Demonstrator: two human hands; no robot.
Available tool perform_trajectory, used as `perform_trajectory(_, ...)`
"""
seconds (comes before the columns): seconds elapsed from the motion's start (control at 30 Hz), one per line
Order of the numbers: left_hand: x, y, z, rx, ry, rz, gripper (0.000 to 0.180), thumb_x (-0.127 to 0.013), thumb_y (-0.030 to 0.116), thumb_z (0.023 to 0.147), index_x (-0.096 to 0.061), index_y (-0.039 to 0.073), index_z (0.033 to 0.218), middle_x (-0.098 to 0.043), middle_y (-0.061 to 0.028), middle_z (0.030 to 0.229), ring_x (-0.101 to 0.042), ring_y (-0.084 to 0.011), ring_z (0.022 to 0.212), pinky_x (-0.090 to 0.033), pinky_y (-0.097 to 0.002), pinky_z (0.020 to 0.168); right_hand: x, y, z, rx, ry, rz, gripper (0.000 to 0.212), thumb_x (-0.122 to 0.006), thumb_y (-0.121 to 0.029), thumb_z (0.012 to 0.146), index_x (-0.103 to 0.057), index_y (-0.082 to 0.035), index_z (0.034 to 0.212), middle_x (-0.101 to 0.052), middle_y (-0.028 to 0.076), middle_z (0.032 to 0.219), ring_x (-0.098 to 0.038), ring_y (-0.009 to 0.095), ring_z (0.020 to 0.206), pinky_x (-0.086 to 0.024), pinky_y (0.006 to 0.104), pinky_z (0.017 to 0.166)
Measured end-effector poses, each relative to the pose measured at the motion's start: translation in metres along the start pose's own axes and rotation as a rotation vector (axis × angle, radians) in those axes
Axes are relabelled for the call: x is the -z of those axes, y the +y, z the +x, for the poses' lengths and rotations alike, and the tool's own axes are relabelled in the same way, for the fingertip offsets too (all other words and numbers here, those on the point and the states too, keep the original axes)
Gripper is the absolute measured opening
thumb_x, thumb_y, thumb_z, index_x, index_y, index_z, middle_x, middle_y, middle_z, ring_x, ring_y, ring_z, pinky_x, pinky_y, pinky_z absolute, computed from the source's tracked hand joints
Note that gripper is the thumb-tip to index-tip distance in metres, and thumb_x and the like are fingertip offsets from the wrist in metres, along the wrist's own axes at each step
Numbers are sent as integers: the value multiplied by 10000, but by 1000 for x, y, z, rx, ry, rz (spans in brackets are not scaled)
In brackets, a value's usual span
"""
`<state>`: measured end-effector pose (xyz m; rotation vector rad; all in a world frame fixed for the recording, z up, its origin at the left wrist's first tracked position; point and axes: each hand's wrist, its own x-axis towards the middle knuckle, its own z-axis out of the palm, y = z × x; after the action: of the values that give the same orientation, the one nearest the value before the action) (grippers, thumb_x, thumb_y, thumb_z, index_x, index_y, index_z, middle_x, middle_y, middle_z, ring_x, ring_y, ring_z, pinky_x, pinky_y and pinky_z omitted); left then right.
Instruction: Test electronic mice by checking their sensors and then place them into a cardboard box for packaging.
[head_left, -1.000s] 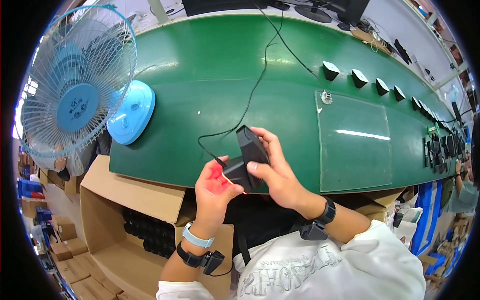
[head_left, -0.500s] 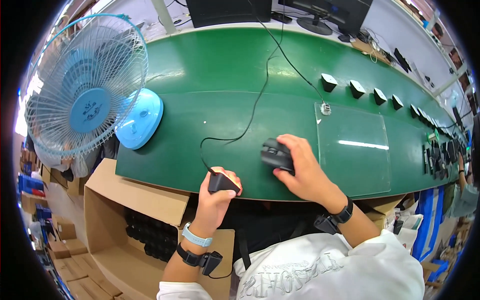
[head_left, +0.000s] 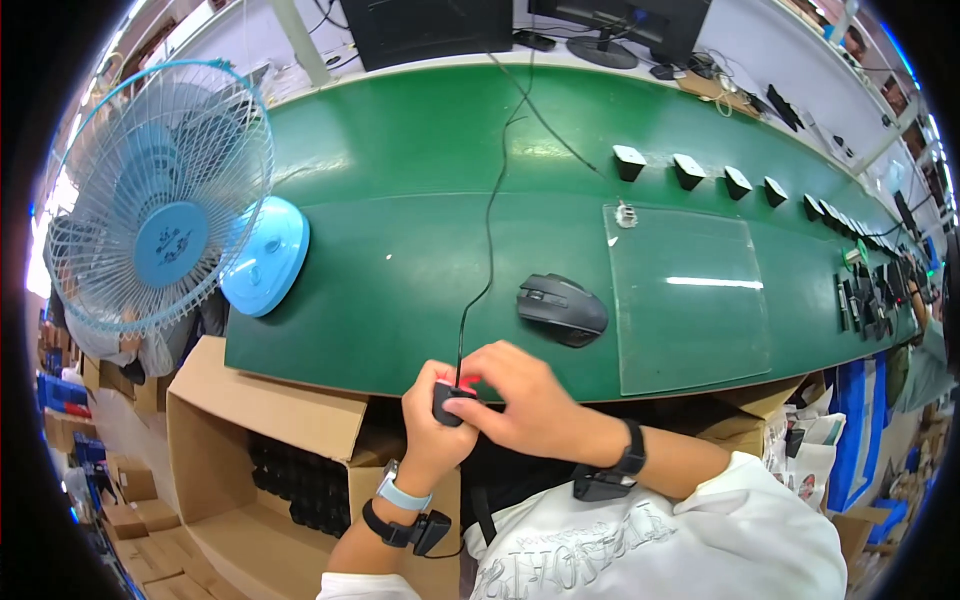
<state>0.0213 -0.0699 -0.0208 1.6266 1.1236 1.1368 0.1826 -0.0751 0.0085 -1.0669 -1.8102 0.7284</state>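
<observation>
A small black boxy corded device (head_left: 442,404), red light beside it, is grasped in both bare hands, left (head_left: 428,436) and right (head_left: 527,400), at the near edge of the glossy green tabletop (head_left: 400,325), where a dark-grey computer mouse (head_left: 563,311) lies

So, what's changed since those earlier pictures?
The right hand's grip let go of the black mouse, leaving it on the green table, and moved left to the small corded device held in the left hand's grip. The blue fan and clear sheet stayed put.

A head-worn fisheye looks down and forward across the green table (head_left: 400,310) from close above.
</observation>
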Motion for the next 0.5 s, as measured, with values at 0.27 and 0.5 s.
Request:
perform_trajectory(0.27,0,21,-6,-136,146,257,259,-700,25,725,-541,19,929,-590,-156,775,-591,-339,662,-493,-371,616,-17,-12,-7,55,201,51,193,-744,-25,869,-573,21,947,-657,159,908,-644,329,765,-529,372,668)
perform_trajectory(0.5,10,45,3,-228,156,365,266,-713,44,702,-526,19,890,-543,-168,772,-558,-393,687,-468,-440,610,-18,-26,4,54,248,55,166,-725,-19,878,-574,7,942,-681,151,923,-680,317,743,-552,366,651)
